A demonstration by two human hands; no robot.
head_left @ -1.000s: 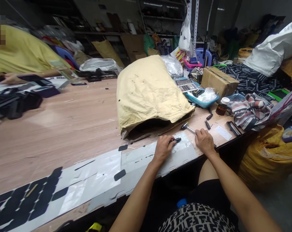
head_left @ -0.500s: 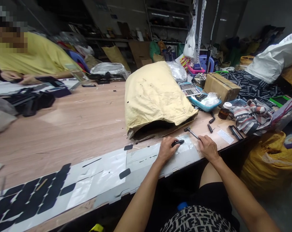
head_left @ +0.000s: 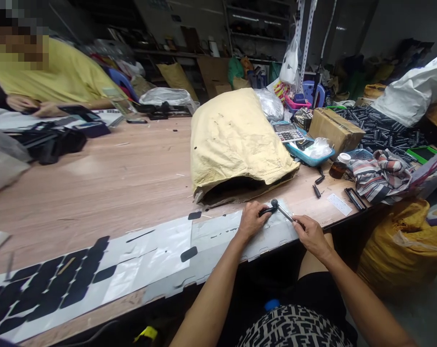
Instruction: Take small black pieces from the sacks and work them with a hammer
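My left hand (head_left: pixel 252 220) is closed on a small black part (head_left: pixel 265 211), pinning it against the pale sheet (head_left: pixel 222 236) at the table's front edge. My right hand (head_left: pixel 311 235) grips a small hammer (head_left: pixel 285 212) with a metal shaft and a dark, rounded head. That head is at the far end of the black part, close to my left fingertips; whether they touch I cannot tell. To the right lie a small black piece (head_left: pixel 316 191) and a white paper slip (head_left: pixel 339 204).
A large yellow sack (head_left: pixel 236 140) stands just beyond my hands, its dark mouth facing me. Rows of black stickers (head_left: pixel 84 272) lie left. A brown bottle (head_left: pixel 338 166), a blue tray (head_left: pixel 312 156) and a cardboard box (head_left: pixel 334 132) stand right. A co-worker in yellow (head_left: pixel 66 72) sits far left.
The hammer's head has come left and down, from right of the black part to its tip. My left hand keeps its hold. The whole view has shifted slightly.
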